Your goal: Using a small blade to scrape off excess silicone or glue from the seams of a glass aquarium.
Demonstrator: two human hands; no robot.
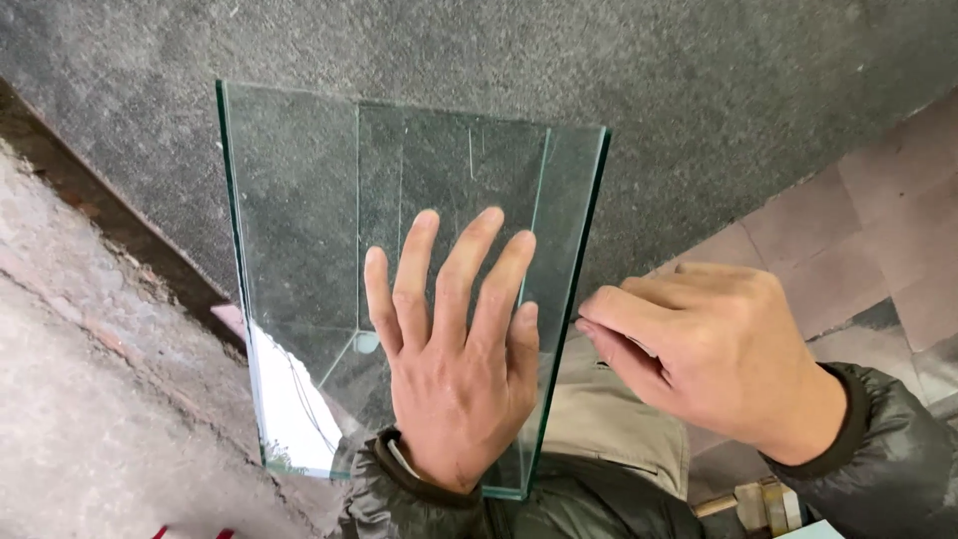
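Observation:
A clear glass box (299, 230) made of greenish-edged panes stands on a dark grey felt-like surface (699, 90). My left hand (454, 349) lies flat with fingers spread against the near pane, pressing on it. My right hand (714, 354) is beside the box's right edge, its thumb and forefinger pinched together right at the pane's edge (577, 299). Whether something small sits between those fingertips is too hard to see. Both wrists wear dark padded sleeves.
A rough concrete ledge (90, 399) runs along the left. Grey and reddish floor tiles (878, 220) show at the right. Beige trousers (609, 419) are below the hands, and a small wooden-and-metal object (758, 504) lies near the bottom right.

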